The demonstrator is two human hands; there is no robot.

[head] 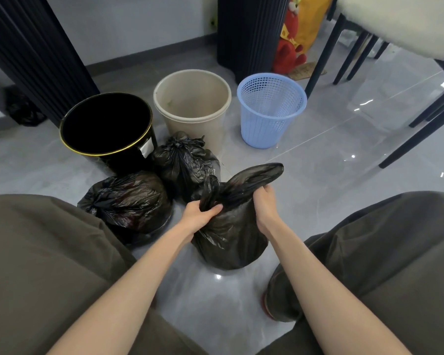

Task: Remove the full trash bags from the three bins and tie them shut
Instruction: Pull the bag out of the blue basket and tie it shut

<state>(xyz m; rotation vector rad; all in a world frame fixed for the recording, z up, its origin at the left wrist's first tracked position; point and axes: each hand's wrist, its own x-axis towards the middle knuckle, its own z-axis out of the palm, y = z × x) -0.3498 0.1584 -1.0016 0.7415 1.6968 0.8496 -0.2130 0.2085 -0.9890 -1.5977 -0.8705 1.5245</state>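
- Hands first: the left hand (199,216) has its fingers (212,209) clenched round one gathered, twisted ear of a black trash bag (231,242), low at the bag's neck.
- The right hand (265,203) has its fingers (264,190) curled round the bag's other ear, which stands up as a flattened loop leaning away to the right.
- This bag sits full on the grey tiled floor (331,175) between the person's knees, its mouth drawn in but with no knot visible.
- A second black bag (128,201) lies on the floor just left of it, bulging, its top bunched together; it rests against the base of the black bin.
- A third black bag (185,160) stands behind the two, touching the held bag, its top pinched into a crumpled tuft; it is in front of the beige bin.
- Three bins stand in a row further back, towards the wall: a black bin with a gold rim (105,124) on the left, a beige plastic bin (195,129) in the middle, and a blue mesh basket (267,124) on the right, a little apart from the others. None shows a bag inside.
- Olive trouser legs (36,252) fill the lower corners of the view.
- A chair with a white fluffy seat (408,26) and dark legs stands at the right, and a red plush toy (289,49) leans beside a dark fluted column (249,34) at the wall.
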